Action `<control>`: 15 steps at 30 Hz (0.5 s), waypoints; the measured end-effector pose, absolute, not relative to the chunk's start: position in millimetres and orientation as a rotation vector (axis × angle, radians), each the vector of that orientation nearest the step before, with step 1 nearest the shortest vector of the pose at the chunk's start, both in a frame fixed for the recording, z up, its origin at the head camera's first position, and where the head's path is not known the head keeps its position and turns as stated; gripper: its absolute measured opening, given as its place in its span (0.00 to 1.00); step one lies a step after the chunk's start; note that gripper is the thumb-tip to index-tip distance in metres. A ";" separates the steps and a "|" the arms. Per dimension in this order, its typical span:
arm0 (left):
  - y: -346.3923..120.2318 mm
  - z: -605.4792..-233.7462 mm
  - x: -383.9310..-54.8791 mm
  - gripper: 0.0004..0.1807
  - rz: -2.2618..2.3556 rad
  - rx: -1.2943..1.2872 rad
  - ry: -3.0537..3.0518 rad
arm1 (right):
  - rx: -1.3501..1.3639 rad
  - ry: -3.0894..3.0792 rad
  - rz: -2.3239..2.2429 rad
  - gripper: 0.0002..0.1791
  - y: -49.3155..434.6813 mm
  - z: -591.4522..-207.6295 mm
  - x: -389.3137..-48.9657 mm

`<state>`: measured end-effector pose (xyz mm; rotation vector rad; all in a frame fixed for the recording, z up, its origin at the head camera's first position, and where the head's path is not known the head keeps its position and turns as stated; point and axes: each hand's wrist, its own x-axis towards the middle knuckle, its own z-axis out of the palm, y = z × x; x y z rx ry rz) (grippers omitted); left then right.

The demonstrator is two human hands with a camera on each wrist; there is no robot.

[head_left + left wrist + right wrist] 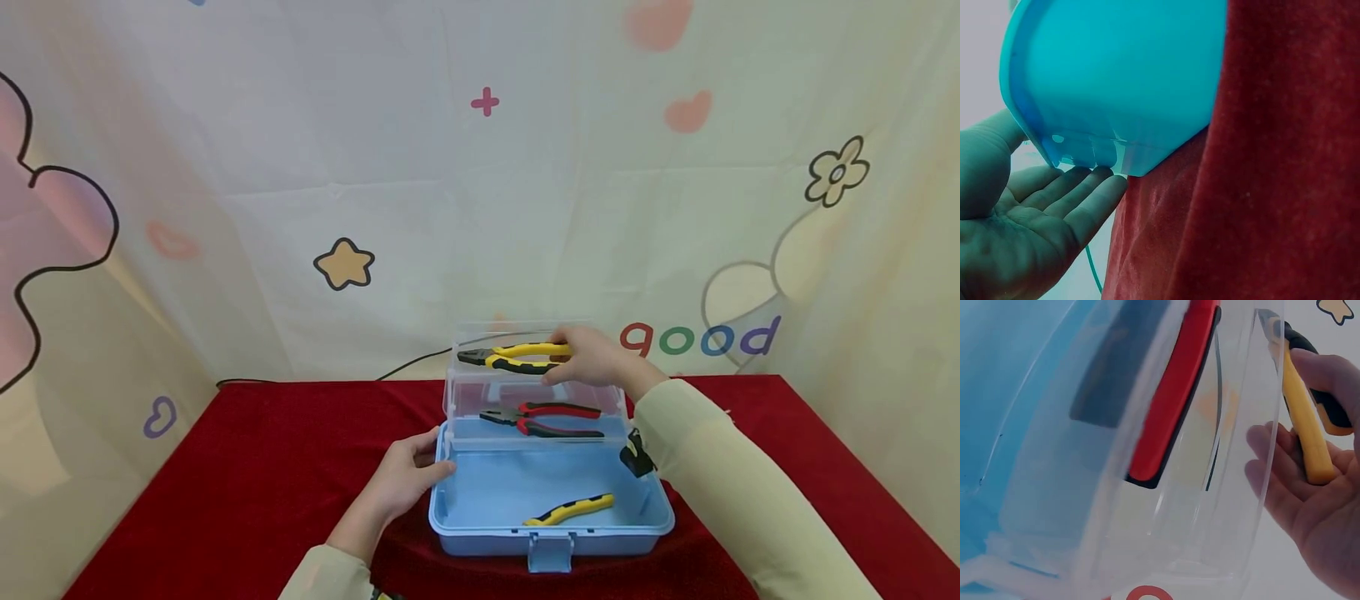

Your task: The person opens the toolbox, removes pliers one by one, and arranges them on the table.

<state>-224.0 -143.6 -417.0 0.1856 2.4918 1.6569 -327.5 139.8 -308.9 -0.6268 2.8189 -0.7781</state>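
A light blue toolbox [551, 543] stands with its lid up, a clear tray [536, 444] raised at its back. My right hand [596, 358] grips yellow-and-black combination pliers [517, 362] by the handles, above the tray, their nose pointing left. In the right wrist view, the pliers [1302, 419] lie between thumb and fingers, beyond the clear plastic wall. Red-and-black pliers [558, 429] rest in the tray. My left hand [405, 471] holds the toolbox's left rim, thumb over the edge. In the left wrist view, its fingers [1094, 209] reach the outer wall, nearly straight.
In the toolbox bottom lies a yellow-and-black handle [573, 509], partly hidden by the front wall. A small black object [636, 454] sits by the right rim and sleeve. Red cloth [300, 467] covers the table. Behind it hangs a printed curtain [420, 208], a thin cable [412, 364] before it.
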 end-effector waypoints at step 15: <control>-143.9 -415.0 -226.8 0.36 1.688 0.113 2.462 | -0.669 2.905 -0.917 0.28 146.0 -318.0 -315.3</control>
